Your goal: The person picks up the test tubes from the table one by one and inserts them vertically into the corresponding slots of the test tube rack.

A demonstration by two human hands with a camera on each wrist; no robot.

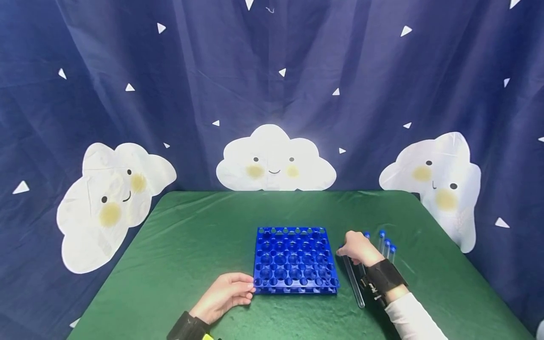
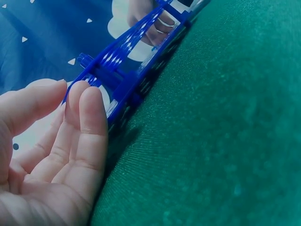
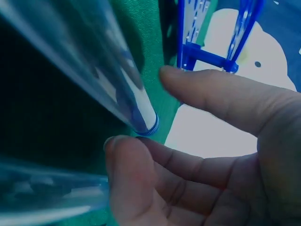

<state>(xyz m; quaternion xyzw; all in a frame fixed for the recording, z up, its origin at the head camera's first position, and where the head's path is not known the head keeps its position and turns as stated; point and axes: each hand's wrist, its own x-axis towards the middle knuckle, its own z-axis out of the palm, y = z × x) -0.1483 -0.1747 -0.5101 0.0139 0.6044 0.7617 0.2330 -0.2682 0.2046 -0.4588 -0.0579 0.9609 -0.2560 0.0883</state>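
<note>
**Lift one tube cleanly while the rack is steadied**

The clear test tube [image 1: 353, 283] lies on the green surface [image 1: 191, 245] just right of the blue tube rack [image 1: 294, 259]. Your right hand [image 1: 359, 249] curls over its upper end; pinch only this one, not the capped tubes [image 1: 386, 245] beside it. Your left hand [image 1: 227, 293] rests relaxed, fingertips touching the rack's near-left corner. No writing is readable.

The head view looks down from afar; both wrist views sit close, sharing the blue rack [image 1: 294, 259].

Rack [image 1: 294, 259] blocks table centre; capped tubes [image 1: 386, 246] crowd right; open cloth [image 1: 191, 226] left, behind.
</note>
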